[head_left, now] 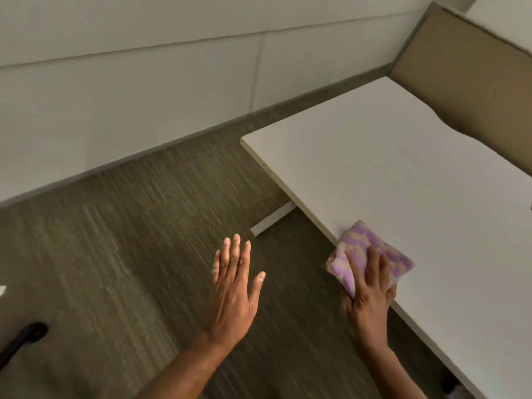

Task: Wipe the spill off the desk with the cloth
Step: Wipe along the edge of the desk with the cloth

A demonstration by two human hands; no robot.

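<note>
Your right hand [370, 295] presses the cloth [374, 249] against the desk [403, 168] at its near-left edge, fingers curled over it. One corner overhangs, probably to finish the stroke at the rim. Your left hand [233, 289] hovers just off that edge, fingers straight, holding nothing. No spill discernible.

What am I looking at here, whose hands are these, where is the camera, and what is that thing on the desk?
There is no machine here. One camera worn on a person's head looks down at their own two bare hands. The right hand holds a purple and beige patterned cloth down at the edge of a plain white desk top. The left hand is empty, fingers straight, out over the striped brown carpet beside the desk. A tan partition panel stands behind the desk. I cannot make out any spill.
</note>
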